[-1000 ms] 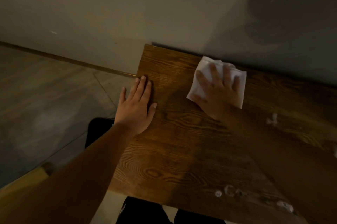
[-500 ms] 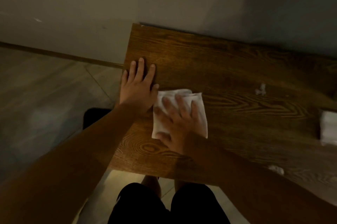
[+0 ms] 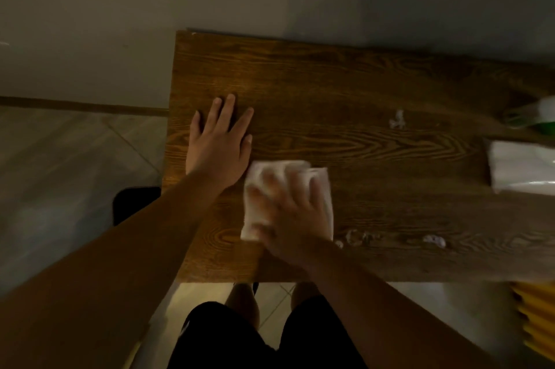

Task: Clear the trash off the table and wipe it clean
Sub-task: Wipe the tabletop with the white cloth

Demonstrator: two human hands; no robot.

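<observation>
From the head view, the right hand (image 3: 295, 215) is pressing spread, motion-blurred fingers flat onto a white cloth (image 3: 288, 197) near the surface's (image 3: 345, 77) front left; the left hand (image 3: 217, 147) is lying flat, holding nothing. The cloth is likely missing the scraps (image 3: 396, 121), or flicking crumbs (image 3: 432, 240) floorward.

Bare forearms; seemingly black shorts (image 3: 228, 335)

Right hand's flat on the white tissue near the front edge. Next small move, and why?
Probably slide the right hand and the folded white tissue under it rightward along the front of the brown wooden table. Small whitish scraps lie just right of the tissue, so one short sweep should gather them. The left hand rests flat, bracing.
</observation>
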